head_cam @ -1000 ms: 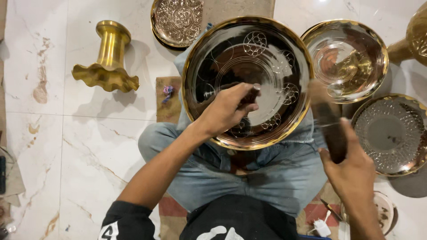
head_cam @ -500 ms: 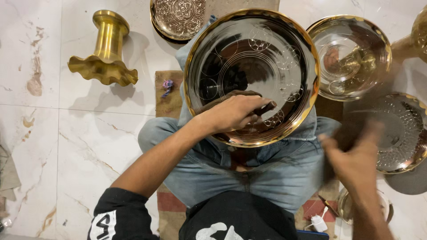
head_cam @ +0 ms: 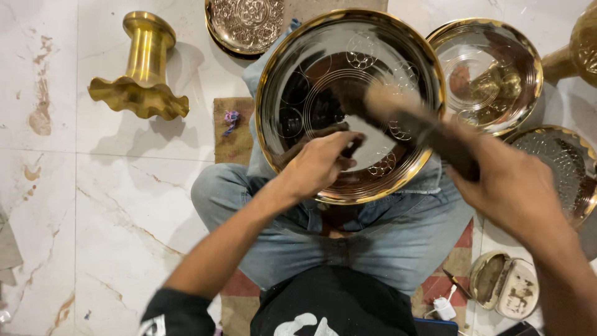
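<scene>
A large round brass plate (head_cam: 351, 102) fills the upper middle of the frame, resting tilted on the lap of a person sitting cross-legged in blue jeans (head_cam: 373, 239) on a marble floor (head_cam: 93, 205). Its inside is polished to a dark mirror finish with a bright gold rim, and it carries engraved concentric rings and small circular motifs around the well. The plate's face is turned up toward the camera.

The left hand (head_cam: 320, 165) lies on the lower part of the plate's inside, fingers bent and pressing what looks like a small dark tool or cloth against the metal; what exactly it pinches cannot be told. The right hand (head_cam: 513, 190), at the right of the frame, is closed around the handle of a dark brush or mallet-like tool (head_cam: 404, 118), blurred by motion. The tool's long axis runs diagonally, from the hand at lower right up to its pale, fuzzy end over the plate's centre at upper left.

Around the plate: one brass pedestal stand (head_cam: 142, 71) with a frilled base lies on its side at upper left; one small embossed plate (head_cam: 244, 23) sits at the top edge; one shiny bowl-like dish (head_cam: 491, 71) lies at upper right; one patterned tray (head_cam: 569, 168) at the right edge. An open small tin (head_cam: 504, 283) sits at lower right on a woven mat (head_cam: 227, 134).
</scene>
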`<state>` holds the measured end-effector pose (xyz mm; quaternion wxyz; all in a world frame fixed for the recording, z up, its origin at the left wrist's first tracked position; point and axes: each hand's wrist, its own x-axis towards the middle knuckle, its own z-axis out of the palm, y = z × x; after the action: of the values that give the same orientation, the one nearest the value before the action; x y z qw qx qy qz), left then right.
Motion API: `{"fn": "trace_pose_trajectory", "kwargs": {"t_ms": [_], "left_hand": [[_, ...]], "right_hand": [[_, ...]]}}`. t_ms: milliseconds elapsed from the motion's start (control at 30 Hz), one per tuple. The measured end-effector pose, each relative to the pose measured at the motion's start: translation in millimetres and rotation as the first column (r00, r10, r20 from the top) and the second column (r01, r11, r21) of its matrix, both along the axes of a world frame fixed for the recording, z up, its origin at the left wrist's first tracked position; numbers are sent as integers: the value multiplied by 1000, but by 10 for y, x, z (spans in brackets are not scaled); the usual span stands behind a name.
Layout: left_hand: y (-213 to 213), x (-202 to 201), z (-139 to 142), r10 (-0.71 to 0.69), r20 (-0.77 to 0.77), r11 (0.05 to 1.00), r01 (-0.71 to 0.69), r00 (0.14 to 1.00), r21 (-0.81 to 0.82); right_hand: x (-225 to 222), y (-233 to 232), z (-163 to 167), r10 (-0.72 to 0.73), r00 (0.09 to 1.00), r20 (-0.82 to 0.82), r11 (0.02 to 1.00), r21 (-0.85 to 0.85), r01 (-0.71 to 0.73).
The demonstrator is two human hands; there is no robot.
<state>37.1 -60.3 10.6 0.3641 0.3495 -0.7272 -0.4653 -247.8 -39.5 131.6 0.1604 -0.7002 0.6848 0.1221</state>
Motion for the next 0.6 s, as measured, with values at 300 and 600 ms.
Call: {"fn": "trace_pose_trajectory", "kwargs": {"t_ms": [300,600], "left_hand": [[612,-265,98,672,180,725,-688,718,38],[624,-365,91,705,110,703,-711,701,25]], "right_hand": [[805,-522,721,671,662,-335,729,134,-671],[866,-552,747,725,512,-461,653,223,-724]]}}
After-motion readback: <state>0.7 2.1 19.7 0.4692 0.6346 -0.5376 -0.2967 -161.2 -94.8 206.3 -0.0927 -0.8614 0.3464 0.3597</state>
